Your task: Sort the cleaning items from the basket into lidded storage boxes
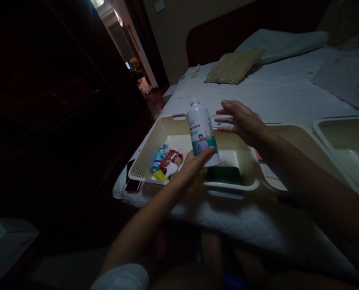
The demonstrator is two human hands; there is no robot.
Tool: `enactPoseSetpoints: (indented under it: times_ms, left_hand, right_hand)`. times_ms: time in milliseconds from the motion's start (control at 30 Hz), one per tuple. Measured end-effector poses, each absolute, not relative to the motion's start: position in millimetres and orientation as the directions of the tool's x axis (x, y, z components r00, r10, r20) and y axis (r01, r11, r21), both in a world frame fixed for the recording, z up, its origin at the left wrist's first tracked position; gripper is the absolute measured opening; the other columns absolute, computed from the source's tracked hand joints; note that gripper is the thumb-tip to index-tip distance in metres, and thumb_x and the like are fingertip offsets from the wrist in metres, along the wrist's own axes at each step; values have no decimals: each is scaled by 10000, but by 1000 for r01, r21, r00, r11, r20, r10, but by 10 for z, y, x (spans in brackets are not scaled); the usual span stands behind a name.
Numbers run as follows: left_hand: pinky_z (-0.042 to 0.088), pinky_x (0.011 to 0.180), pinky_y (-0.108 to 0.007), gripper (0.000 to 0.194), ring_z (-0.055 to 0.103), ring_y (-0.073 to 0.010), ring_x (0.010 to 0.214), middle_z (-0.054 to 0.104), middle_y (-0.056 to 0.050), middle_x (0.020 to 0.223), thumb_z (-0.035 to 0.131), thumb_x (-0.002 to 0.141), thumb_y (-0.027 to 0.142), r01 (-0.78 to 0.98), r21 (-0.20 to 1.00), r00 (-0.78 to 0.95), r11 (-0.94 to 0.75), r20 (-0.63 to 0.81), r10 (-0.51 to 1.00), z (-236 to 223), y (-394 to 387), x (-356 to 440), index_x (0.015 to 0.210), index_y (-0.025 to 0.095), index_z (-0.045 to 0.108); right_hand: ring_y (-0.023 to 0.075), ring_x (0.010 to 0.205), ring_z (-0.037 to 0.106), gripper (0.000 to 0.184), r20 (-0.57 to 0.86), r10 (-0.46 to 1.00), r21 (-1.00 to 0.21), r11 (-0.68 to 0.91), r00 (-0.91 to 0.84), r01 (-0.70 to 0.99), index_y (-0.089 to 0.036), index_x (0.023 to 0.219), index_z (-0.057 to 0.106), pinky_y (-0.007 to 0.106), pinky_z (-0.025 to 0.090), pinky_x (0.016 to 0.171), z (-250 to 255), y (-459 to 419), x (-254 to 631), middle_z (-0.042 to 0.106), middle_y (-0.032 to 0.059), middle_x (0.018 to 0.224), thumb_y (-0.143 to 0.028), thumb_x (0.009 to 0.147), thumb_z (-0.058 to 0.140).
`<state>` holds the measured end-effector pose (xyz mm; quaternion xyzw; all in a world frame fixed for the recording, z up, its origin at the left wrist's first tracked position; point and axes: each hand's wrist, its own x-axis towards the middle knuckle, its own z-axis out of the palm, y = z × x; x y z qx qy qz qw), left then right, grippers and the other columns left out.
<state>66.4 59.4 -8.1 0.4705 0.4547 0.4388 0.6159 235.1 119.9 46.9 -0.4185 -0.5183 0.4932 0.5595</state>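
Note:
My left hand (197, 161) is wrapped round the lower part of a white bottle (199, 121) with a green label and a picture of a person on it. The bottle stands nearly upright in the air, tilted a little to the left. To its right, my right hand (238, 121) hovers with its fingers spread, apart from the bottle and holding nothing. Below is a cream perforated basket (146, 149), with a blue-labelled bottle (158, 160), a red packet (171, 159), a white item (171, 170) and a yellow item (160, 175) inside.
Beside it sits a cream bin (247, 183) with a dark green object (224, 175). More cream bins (291, 131) (342, 123) line the bed's edge to the right. A dark phone-like object (133, 185) lies by the basket's corner. Pillows (233, 66) rest farther back on the white bed (276, 86).

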Motion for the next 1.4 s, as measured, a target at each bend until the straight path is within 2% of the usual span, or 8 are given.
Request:
enactPoseSetpoints:
  times_ms: [233,433,633,733,867,1033,1267,1400]
  left_hand:
    - [533,818,-398,516,659,-223,841,707,-91,947,760,649,541,194,981,142,6,-34,989,-93,523,719,996,177,647]
    - [533,832,-428,656,656,-264,935,691,-120,1061,808,590,542,345,938,54,15,-36,998,-122,492,732,1087,177,583]
    - [504,913,-388,532,649,-230,999,691,-129,1062,800,621,465,67,996,255,52,-67,965,0,488,684,986,152,573]
    - [476,956,-385,538,637,-231,1049,690,-122,1078,828,571,437,-17,998,289,55,-47,956,7,477,653,951,164,563]
    - [459,977,-394,611,630,-239,1078,676,-133,1101,859,508,421,-36,997,299,69,-55,953,-15,481,634,962,160,543]
    - [485,956,-387,626,650,-215,1019,680,-116,1072,872,520,352,-52,998,297,45,-27,954,-62,522,602,1015,169,535]
    - [498,959,-393,555,666,-203,969,703,-105,1020,876,521,330,-1,997,280,74,-70,957,-93,530,606,965,145,601]
    - [502,962,-391,524,672,-202,971,710,-103,1033,873,524,309,-19,996,262,93,-84,961,-99,521,628,947,140,614]
  right_hand:
    - [233,916,620,524,135,986,-987,125,-99,-100,-222,939,545,379,560,697,457,1140,2299,616,72,979,-610,649,744]
    - [205,831,615,429,174,982,-980,165,-74,-111,-201,861,582,325,526,630,477,1086,2359,622,48,871,-506,625,769]
    - [176,772,610,388,250,964,-962,238,-86,-133,-209,831,603,303,519,623,499,1061,2430,613,28,812,-538,658,716]
    - [185,780,614,408,259,960,-959,242,-110,-147,-218,839,593,316,529,643,529,1041,2430,613,31,813,-575,662,681]
    - [204,801,620,418,253,962,-964,241,-107,-110,-225,849,570,336,534,655,548,1037,2413,613,40,825,-591,664,650]
    - [224,859,628,405,244,961,-965,227,-133,-129,-224,882,571,368,541,707,505,1051,2406,622,54,862,-576,694,635]
    - [191,828,624,529,214,970,-969,195,-118,-151,-235,935,551,316,528,651,407,1105,2396,618,30,864,-670,670,696]
    - [191,826,623,513,175,974,-979,157,-146,-127,-225,903,539,330,536,674,414,1099,2420,608,27,832,-657,684,709]
